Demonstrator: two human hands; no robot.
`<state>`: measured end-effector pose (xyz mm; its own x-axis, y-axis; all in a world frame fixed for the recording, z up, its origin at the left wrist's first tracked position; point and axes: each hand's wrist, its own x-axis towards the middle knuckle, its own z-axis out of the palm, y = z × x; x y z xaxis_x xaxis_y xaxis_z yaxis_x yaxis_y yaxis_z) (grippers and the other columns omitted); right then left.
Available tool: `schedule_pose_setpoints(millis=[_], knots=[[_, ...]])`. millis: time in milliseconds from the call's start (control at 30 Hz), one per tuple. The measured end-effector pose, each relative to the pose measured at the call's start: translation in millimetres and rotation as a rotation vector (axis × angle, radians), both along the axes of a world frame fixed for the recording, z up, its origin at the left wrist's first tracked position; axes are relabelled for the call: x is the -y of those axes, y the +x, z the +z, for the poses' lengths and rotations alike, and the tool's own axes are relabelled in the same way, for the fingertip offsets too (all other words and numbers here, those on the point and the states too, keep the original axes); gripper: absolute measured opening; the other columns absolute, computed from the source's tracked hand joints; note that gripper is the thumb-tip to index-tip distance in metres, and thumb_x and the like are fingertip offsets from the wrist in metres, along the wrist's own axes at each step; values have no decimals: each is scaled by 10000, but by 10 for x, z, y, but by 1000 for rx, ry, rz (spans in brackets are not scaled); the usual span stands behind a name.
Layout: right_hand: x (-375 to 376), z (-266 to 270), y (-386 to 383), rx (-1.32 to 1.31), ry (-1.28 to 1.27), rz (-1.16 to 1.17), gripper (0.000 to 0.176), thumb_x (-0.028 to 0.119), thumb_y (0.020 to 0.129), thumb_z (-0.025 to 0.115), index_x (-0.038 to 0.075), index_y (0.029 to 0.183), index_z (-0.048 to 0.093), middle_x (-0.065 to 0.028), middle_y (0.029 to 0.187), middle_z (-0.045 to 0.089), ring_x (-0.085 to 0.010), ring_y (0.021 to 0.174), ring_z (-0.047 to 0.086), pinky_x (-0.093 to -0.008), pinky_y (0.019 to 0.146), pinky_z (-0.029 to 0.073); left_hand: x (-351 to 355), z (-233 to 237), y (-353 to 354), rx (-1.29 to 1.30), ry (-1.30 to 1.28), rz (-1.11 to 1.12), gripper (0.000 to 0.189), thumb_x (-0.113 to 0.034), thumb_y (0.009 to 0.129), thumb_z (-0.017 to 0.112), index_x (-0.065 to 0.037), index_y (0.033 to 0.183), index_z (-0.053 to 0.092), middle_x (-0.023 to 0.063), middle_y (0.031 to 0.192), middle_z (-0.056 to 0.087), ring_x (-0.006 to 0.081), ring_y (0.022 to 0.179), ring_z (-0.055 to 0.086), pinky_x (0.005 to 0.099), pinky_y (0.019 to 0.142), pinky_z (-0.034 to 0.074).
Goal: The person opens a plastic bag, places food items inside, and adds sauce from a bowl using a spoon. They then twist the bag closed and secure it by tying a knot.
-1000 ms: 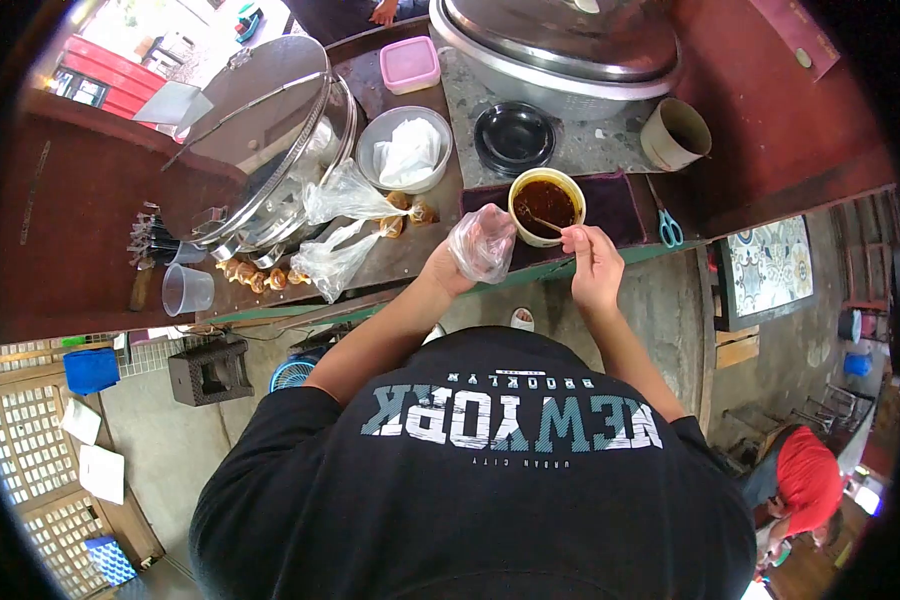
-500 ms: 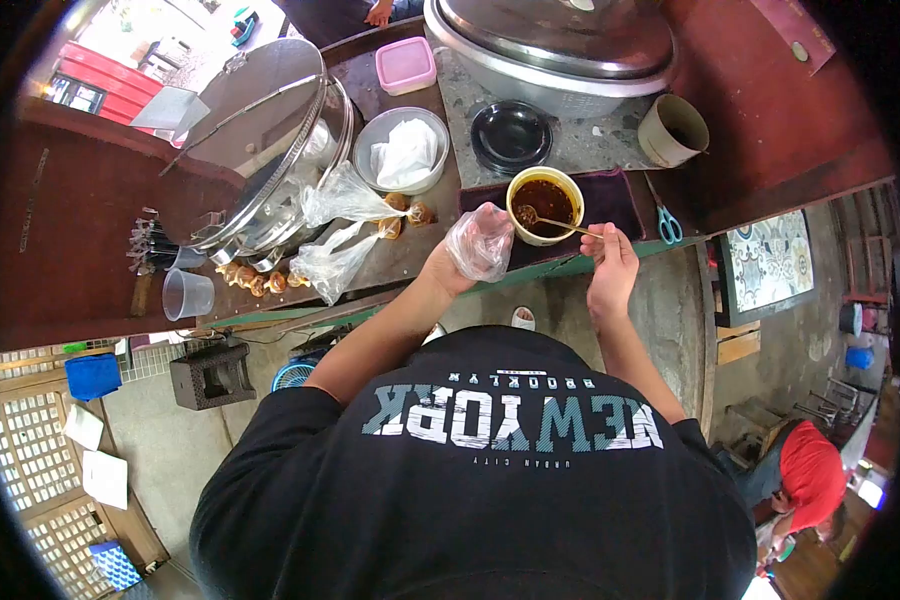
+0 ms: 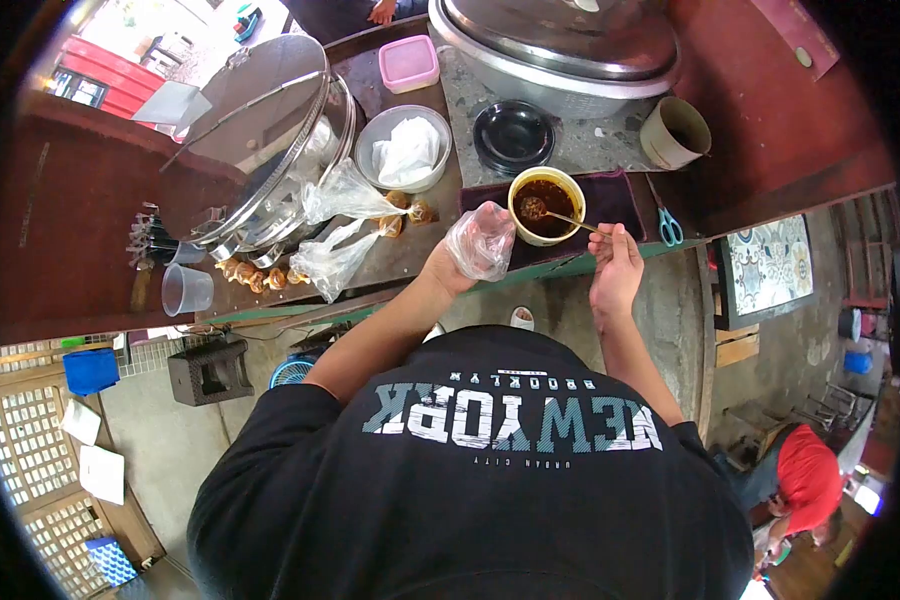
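Note:
A small clear plastic bag (image 3: 487, 247) is gripped in my left hand (image 3: 462, 262), its film spread over the fingers close to the near left rim of a round yellow tub (image 3: 576, 189). Dark reddish-brown sauce (image 3: 553, 194) fills part of the tub. My right hand (image 3: 615, 268) pinches the handle end of a spoon (image 3: 566, 219) that slants across the near right rim. The bowl of the spoon sits at the sauce, with chunky bits in it. Beneath the tub lies a dark purple cloth (image 3: 610, 203).
Tied plastic bags of brown food (image 3: 395, 222) lie left of my left hand. Behind them stand a bowl with white plastic (image 3: 372, 172) and a large lidded steel pot (image 3: 305, 190). Black plates (image 3: 513, 137), a big covered pot (image 3: 570, 95), a beige container (image 3: 658, 140) and scissors (image 3: 669, 222) surround the tub.
The spoon's bowl has shifted slightly within the tub and now shows more chunky bits. My right hand has moved a little to the right; my left hand stays about the same.

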<state>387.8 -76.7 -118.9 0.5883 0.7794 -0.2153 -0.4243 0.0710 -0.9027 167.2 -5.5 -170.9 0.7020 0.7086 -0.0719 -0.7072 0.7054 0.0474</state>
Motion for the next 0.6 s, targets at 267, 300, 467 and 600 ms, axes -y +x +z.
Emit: schedule_pose_setpoints(millis=[267, 300, 467, 600], knots=[[-7, 4, 16, 7, 27, -12, 253, 208, 953, 516, -27, 942, 610, -78, 790, 643, -118, 687, 597, -226, 659, 493, -5, 7, 5, -5, -18, 0, 252, -158, 920, 487, -83, 1117, 625, 116, 1153, 613, 270, 1084, 570, 390, 966, 459], [-5, -1, 21, 4, 25, -11, 254, 207, 954, 515, -28, 942, 610, -79, 791, 643, -119, 689, 597, -228, 660, 493, 0, 17, 6, -12, -8, 3, 250, -159, 919, 489, -83, 1113, 627, 115, 1150, 614, 269, 1082, 571, 388, 965, 459], [6, 9, 22, -5, 29, -6, 256, 203, 956, 509, -34, 944, 607, -82, 792, 643, -125, 698, 596, -238, 669, 488, 5, 84, 6, -16, -22, -3, 245, -166, 914, 501, -83, 1105, 629, 113, 1129, 621, 268, 1075, 573, 390, 962, 459], [1, 38, 13, 2, 19, -14, 256, 200, 956, 507, -36, 943, 607, -85, 789, 643, -128, 707, 599, -242, 672, 486, -14, 76, 8, 16, -47, -23, 250, -168, 908, 511, -82, 1112, 626, 111, 1126, 621, 268, 1075, 572, 392, 965, 455]])
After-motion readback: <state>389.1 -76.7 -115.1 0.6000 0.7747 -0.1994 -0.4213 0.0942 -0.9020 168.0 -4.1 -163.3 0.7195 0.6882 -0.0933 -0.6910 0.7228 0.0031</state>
